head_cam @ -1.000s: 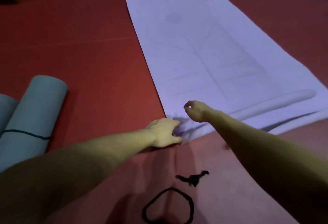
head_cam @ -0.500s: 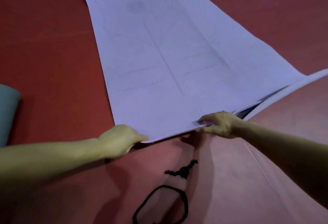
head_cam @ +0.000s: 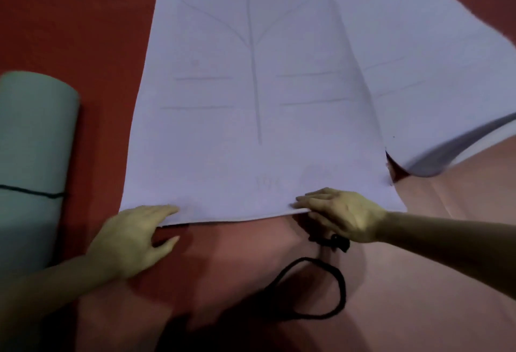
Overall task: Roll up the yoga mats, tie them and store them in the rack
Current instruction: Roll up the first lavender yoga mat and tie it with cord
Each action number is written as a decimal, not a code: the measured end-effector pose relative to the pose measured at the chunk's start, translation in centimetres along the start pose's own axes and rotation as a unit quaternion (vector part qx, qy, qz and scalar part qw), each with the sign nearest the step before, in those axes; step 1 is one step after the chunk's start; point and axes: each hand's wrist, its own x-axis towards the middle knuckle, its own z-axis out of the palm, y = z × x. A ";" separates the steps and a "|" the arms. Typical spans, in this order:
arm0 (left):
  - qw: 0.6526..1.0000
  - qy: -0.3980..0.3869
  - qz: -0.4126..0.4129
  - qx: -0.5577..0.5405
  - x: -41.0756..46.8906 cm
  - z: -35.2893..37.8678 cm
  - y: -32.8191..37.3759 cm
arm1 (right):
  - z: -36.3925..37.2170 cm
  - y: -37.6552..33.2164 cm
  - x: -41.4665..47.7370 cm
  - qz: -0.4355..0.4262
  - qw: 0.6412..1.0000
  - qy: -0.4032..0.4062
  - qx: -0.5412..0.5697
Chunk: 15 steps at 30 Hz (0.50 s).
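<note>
Floor [head_cam: 83, 16]: red, carrying all items. Lilac mat [head_cam: 251, 100] lies flat along the floor's middle, its near edge just ahead of the person; a 2nd lilac mat [head_cam: 446, 86] lies partly under its right side. A rolled grey mat [head_cam: 33, 134], already tied with a dark cord, lies at the floor's left edge. A black cord [head_cam: 332, 287] lies loose on the floor just behind the near edge.

Left hand [head_cam: 131, 242]: open, fingers pressing the near-left corner. Right hand [head_cam: 343, 215]: open, flat on the near edge, grasping nothing.

Judgement: rolling is about to start. Curl the edge evenly at both hands, tight and square, or the roll will cone.
</note>
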 end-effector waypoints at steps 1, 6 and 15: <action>1.000 -0.009 0.009 -0.017 0.3 0.8 1.1 | -0.1 -0.2 0.1 0.002 1.000 0.008 0.005; 0.995 -0.029 0.051 -0.079 3.4 2.7 6.0 | -0.1 -1.0 0.0 0.024 0.999 0.033 0.010; 0.965 0.111 -0.044 -0.232 6.9 2.4 5.9 | 0.4 -1.1 1.8 0.001 0.948 0.309 -0.081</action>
